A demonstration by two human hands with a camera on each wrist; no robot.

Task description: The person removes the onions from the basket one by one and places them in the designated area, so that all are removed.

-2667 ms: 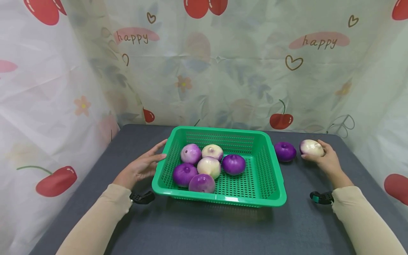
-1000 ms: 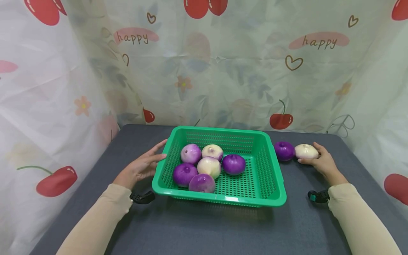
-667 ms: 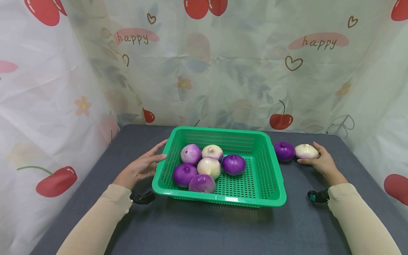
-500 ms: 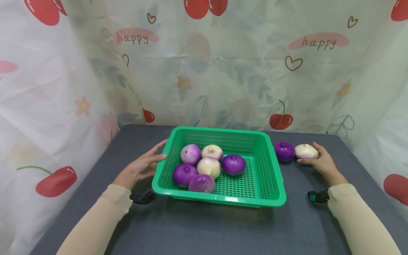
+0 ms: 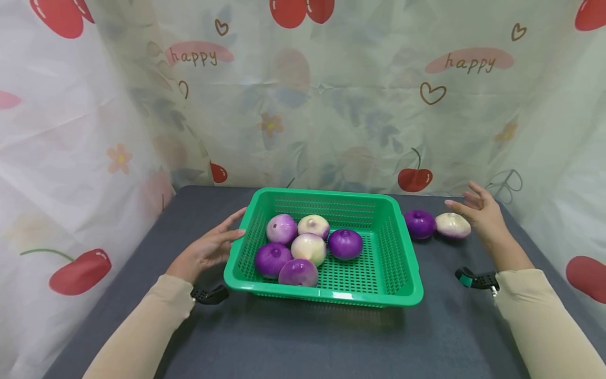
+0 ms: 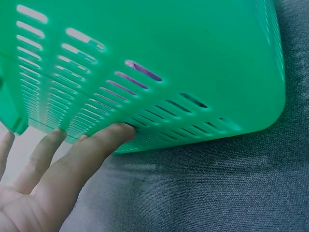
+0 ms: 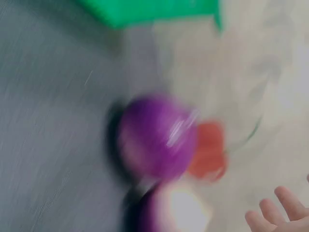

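At the left side of a green plastic basket (image 5: 393,252), my left hand (image 5: 208,252) rests its fairly straight fingers against the slotted wall; the left wrist view shows these fingertips (image 6: 120,131) on the slots. Several purple and whitish onions sit inside, among them a deep purple onion (image 5: 346,245) apart from the cluster. Right of the basket, a purple onion (image 5: 420,225) and a white onion (image 5: 453,226) stand side by side on the table. My right hand (image 5: 485,213) is raised just behind and right of the white onion, fingers spread, holding nothing.
A dark grey cloth covers the table (image 5: 303,342). Behind it and at both sides hangs a pale printed curtain (image 5: 322,116). Each wrist wears a black strap, such as the right strap (image 5: 475,278). The right wrist view is blurred.
My right hand set the white onion down beside the purple one, then let go and lifted up and right. My left hand stays at the basket.
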